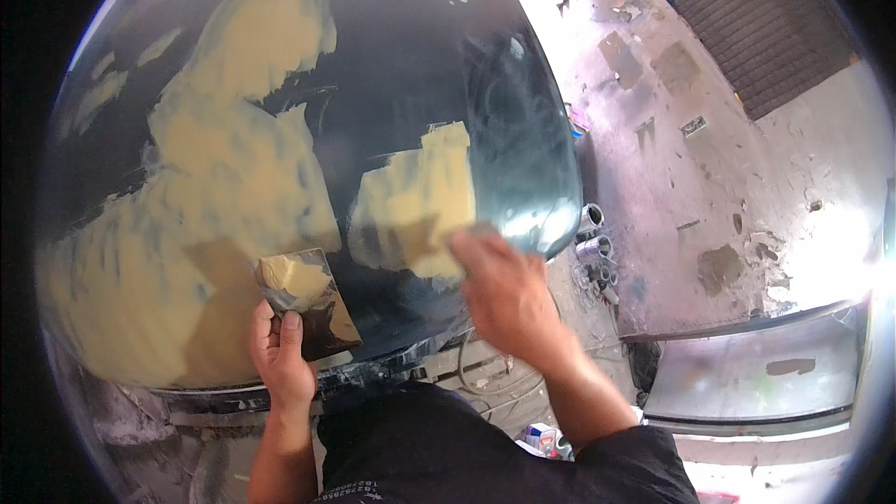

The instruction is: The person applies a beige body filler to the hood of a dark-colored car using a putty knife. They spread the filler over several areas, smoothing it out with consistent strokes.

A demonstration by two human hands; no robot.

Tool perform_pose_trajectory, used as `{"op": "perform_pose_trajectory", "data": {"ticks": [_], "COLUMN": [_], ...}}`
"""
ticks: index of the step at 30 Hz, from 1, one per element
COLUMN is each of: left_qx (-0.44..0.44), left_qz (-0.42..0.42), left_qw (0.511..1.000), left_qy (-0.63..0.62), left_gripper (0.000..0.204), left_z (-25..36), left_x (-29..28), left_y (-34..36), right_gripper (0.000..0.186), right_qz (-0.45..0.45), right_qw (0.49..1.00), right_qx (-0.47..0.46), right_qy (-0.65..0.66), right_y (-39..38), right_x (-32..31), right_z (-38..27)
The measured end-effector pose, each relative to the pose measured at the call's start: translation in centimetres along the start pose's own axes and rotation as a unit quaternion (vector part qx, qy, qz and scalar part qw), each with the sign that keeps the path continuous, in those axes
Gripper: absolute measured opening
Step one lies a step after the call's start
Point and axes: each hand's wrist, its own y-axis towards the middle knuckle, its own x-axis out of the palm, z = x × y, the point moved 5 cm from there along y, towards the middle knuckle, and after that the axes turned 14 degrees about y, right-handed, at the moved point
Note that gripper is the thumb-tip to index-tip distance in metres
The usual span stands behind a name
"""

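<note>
My left hand [285, 355] grips a thin, dark square putty board [338, 317] from below, thumb on its top face. A lump of tan putty [297, 277] sits on the board. Both are over the near edge of a dark car hood [397, 65]. On the hood, a large smeared putty area [233, 154] covers the left side, and a smaller putty patch [420, 189] lies right of the middle. My right hand [511, 303], blurred by motion, is closed beside the small patch's lower right. Whatever its fingers hold is hidden.
Right of the hood, several cans [593, 247] stand along the base of a stained, peeling wall [681, 177]. A ribbed dark panel [756, 23] is at the upper right. A hose [467, 369] curves below the hood's front edge, near a small box [541, 436].
</note>
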Motion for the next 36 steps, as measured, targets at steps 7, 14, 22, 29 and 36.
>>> {"op": "perform_pose_trajectory", "data": {"ticks": [7,14,22,29,36], "left_qx": [-0.002,-0.009,-0.011,0.012,-0.007], "left_qz": [-0.026,-0.009,-0.016,-0.008,-0.006], "left_qw": [0.998,0.999,1.000,1.000,0.999], "left_qy": [-0.052,-0.033,-0.023,0.006,-0.052], "left_gripper": [0.032,0.033,0.033,0.032,0.032], "left_z": [0.6,0.0,0.9,0.8,0.0], "left_x": [1.0,0.6,0.8,0.6,0.9], "left_y": [0.1,-0.5,0.0,0.3,0.0], "right_gripper": [0.046,0.043,0.055,0.047,0.044], "right_qz": [-0.032,-0.064,-0.085,-0.015,-0.062], "right_qw": [0.998,0.998,0.995,1.000,0.997], "right_qx": [0.060,-0.009,-0.026,0.022,0.044], "right_qy": [0.005,0.025,-0.043,-0.012,0.004], "right_y": [13.4,6.9,-2.4,3.0,14.7], "right_x": [-3.1,0.5,3.6,-2.0,-4.6], "right_z": [4.4,0.8,-1.3,3.0,6.1]}}
